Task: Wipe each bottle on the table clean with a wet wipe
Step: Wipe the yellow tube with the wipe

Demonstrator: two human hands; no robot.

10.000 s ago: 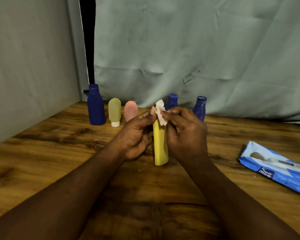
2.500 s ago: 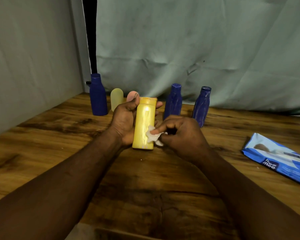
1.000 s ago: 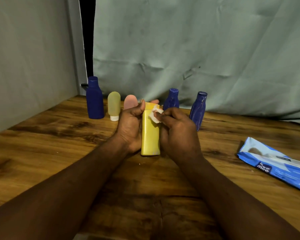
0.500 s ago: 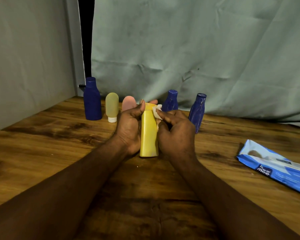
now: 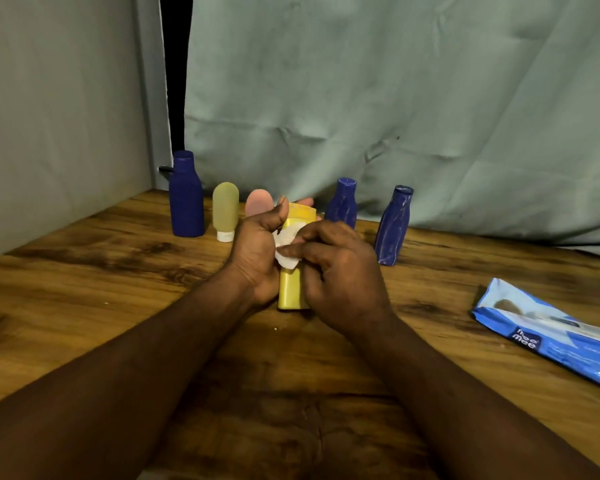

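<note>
A yellow bottle [image 5: 290,289] stands upright at the table's middle. My left hand [image 5: 257,247] grips it from the left, thumb up along its side. My right hand [image 5: 336,271] pinches a small white wet wipe [image 5: 286,247] and presses it against the bottle's upper front. Behind stand a tall blue bottle [image 5: 186,199], a yellow-green tube [image 5: 225,209] on its white cap, a pink tube [image 5: 258,202] partly hidden by my left hand, and two more blue bottles [image 5: 342,204] [image 5: 394,226].
A blue pack of wet wipes [image 5: 548,334] lies on the wooden table [image 5: 84,289] at the right. Grey cloth hangs close behind the bottles and along the left side.
My right hand has slid the wipe from the bottle's top edge down to its upper front. My left hand keeps its grip; the bottle stays upright.
</note>
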